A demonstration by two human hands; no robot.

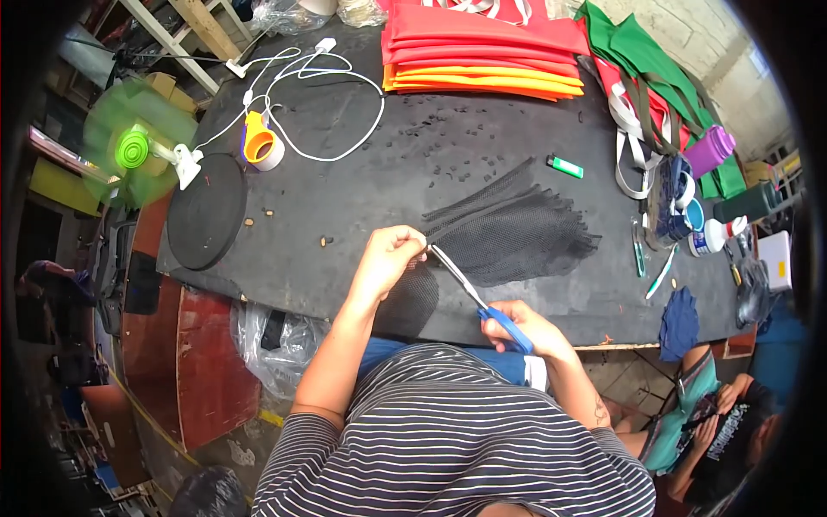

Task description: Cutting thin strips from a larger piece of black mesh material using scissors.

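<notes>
A piece of black mesh fabric [517, 233] spreads over the dark tabletop in front of me, gathered into folds towards its left end. My left hand [392, 257] pinches that gathered end between thumb and fingers. Another part of black mesh [412, 302] hangs below the hand, near the table's front edge. Blue-handled scissors [458, 277] are gripped in my right hand [527, 329]. Their blades point up and left, with the tips close to my left fingertips. Whether the blades touch the mesh cannot be made out.
Red and orange folded fabric [482, 56] is stacked at the back. A green lighter [565, 166] lies beyond the mesh. To the left are a black roll [207, 211], a tape dispenser [261, 142] and a spinning green fan [132, 148]. At lower right sits another person [724, 422].
</notes>
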